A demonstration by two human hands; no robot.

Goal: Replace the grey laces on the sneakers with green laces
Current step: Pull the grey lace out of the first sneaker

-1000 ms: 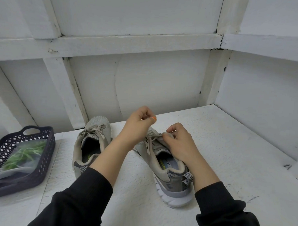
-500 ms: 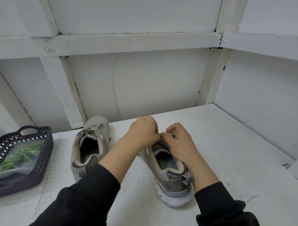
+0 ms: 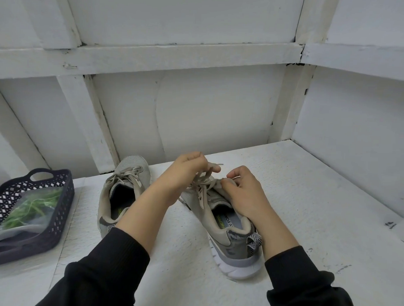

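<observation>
White rough tabletop (image 3: 308, 213), white panelled walls (image 3: 211, 112)

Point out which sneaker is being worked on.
The sneaker on the right, heel toward the camera: both the left hand and right hand pinch its grey lace. The other sneaker, left of it, stands untouched.

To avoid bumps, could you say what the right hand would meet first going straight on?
Probably the left hand, just beyond the grey lace that the right hand pinches on the sneaker; depth is unclear.
</observation>
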